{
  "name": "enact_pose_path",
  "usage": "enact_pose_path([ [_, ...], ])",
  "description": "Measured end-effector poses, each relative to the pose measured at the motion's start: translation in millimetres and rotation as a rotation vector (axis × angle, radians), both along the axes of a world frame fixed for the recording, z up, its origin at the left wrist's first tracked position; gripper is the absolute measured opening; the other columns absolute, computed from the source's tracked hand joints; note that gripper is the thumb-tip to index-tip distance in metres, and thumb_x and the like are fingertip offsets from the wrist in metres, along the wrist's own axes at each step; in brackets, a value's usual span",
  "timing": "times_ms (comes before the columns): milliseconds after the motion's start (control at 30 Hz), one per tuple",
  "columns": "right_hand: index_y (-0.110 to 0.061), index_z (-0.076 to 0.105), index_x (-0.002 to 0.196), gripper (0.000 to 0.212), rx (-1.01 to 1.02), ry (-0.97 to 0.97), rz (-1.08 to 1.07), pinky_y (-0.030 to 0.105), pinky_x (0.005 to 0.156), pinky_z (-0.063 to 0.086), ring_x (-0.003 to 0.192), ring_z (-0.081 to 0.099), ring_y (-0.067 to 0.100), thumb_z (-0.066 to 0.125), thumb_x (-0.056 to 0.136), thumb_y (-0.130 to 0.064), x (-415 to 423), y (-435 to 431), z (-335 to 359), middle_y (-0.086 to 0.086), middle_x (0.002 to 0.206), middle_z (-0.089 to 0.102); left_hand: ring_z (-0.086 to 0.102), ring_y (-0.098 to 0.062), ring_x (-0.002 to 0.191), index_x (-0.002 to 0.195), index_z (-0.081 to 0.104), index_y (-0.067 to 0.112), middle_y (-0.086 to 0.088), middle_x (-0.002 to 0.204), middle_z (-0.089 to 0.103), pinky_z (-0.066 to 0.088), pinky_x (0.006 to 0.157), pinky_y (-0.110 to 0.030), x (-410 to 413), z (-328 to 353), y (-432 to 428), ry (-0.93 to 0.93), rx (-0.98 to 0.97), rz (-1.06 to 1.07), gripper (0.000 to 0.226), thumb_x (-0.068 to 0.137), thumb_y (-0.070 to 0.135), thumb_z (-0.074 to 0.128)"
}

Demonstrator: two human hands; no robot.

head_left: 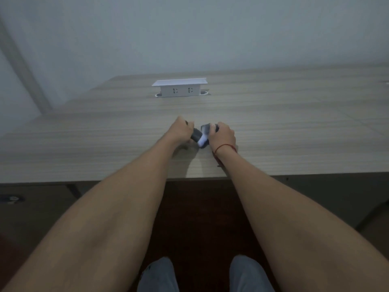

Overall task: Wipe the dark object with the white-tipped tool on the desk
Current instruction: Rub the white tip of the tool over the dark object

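My left hand is curled tight around the dark handle of the white-tipped tool, with the white end pointing right and down toward the other hand. My right hand is wrapped over the dark object, fingers folded across its top, and the tool's white tip sits against it between the two hands; the picture is too soft for me to say what the object is. A red string circles my right wrist. Both hands work low over the desk, near its front edge and roughly at its middle. The desk top is pale wood-grain laminate with long horizontal streaks, and my hands throw soft shadows on it. Farther back, a white raised socket box with two outlets stands up from the surface. Behind it is a plain grey-white wall. The room is dim. Below the desk edge I see dark floor and my knees in grey trousers.
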State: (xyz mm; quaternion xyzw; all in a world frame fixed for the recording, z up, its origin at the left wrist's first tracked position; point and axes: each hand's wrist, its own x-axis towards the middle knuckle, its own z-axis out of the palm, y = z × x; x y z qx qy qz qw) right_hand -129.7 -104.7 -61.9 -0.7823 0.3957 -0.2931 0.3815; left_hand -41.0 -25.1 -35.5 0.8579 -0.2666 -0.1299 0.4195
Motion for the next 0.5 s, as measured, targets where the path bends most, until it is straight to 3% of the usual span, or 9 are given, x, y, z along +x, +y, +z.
enact_pose_path([
  [67,-0.007,0.061,0.107,0.035,-0.004,0.000,0.002,0.033,0.076,0.038,0.104,0.059,0.032,0.039,0.099,-0.033,0.1,-0.4,0.3,0.015,0.111,0.063,0.048,-0.023,0.047,0.082,0.050,0.004,-0.015,0.060,0.053,0.045,0.049,-0.023,2.5,4.2,4.9,0.023,0.068,-0.043,0.032,0.102,0.025,0.038],
  [167,-0.009,0.061,0.103,0.033,-0.009,-0.005,0.021,0.032,0.073,0.039,0.092,0.058,0.028,0.038,0.099,-0.033,2.3,0.4,-2.0,0.012,0.102,0.063,0.057,-0.021,0.046,0.095,0.049,0.000,-0.019,0.068,0.059,0.042,0.044,-0.021,10.3,1.3,-0.7,-0.003,-0.014,0.029,0.029,0.102,0.025,0.039],
  [200,-0.010,0.061,0.102,0.033,-0.011,-0.002,0.024,0.031,0.072,0.038,0.086,0.055,0.026,0.038,0.100,-0.033,2.4,1.2,-2.7,0.010,0.096,0.061,0.066,-0.025,0.058,0.105,0.048,-0.004,-0.024,0.082,0.063,0.046,0.045,-0.025,9.5,0.5,-5.2,-0.001,-0.065,0.073,0.031,0.102,0.026,0.039],
  [233,-0.010,0.061,0.102,0.033,-0.020,0.008,0.026,0.031,0.071,0.036,0.083,0.052,0.024,0.038,0.100,-0.034,1.3,2.1,-3.5,0.007,0.092,0.057,0.069,-0.034,0.079,0.115,0.046,-0.006,-0.028,0.101,0.064,0.053,0.056,-0.032,6.8,-0.6,-9.9,-0.005,-0.102,0.133,0.036,0.101,0.026,0.038],
  [300,-0.010,0.061,0.102,0.033,-0.042,0.019,0.029,0.030,0.070,0.034,0.084,0.051,0.024,0.038,0.100,-0.033,-0.8,2.4,-4.6,0.004,0.088,0.051,0.060,-0.041,0.111,0.129,0.038,-0.003,-0.027,0.127,0.057,0.052,0.089,-0.043,2.1,-0.8,-15.5,-0.003,-0.164,0.244,0.042,0.102,0.028,0.038],
  [367,-0.009,0.061,0.104,0.033,-0.051,0.015,0.024,0.030,0.070,0.032,0.083,0.047,0.023,0.038,0.100,-0.032,-3.3,1.9,-3.3,0.004,0.088,0.048,0.057,-0.040,0.116,0.131,0.036,0.000,-0.025,0.129,0.055,0.048,0.098,-0.044,3.7,-3.3,-19.2,0.016,-0.213,0.303,0.042,0.102,0.030,0.037],
  [433,-0.008,0.061,0.105,0.033,-0.046,0.018,0.023,0.029,0.071,0.032,0.081,0.042,0.022,0.038,0.100,-0.031,-3.8,1.6,-2.4,0.005,0.089,0.047,0.064,-0.039,0.100,0.124,0.040,0.000,-0.025,0.116,0.061,0.055,0.084,-0.045,11.3,-8.1,-17.2,0.088,-0.198,0.249,0.040,0.101,0.032,0.037],
  [500,-0.009,0.060,0.105,0.033,-0.041,0.023,0.027,0.030,0.072,0.032,0.081,0.043,0.023,0.038,0.099,-0.032,-2.5,3.0,-1.9,0.005,0.089,0.048,0.060,-0.028,0.062,0.111,0.046,0.000,-0.022,0.082,0.063,0.051,0.051,-0.030,18.0,-9.1,-6.9,0.189,-0.142,0.123,0.035,0.101,0.032,0.037],
])
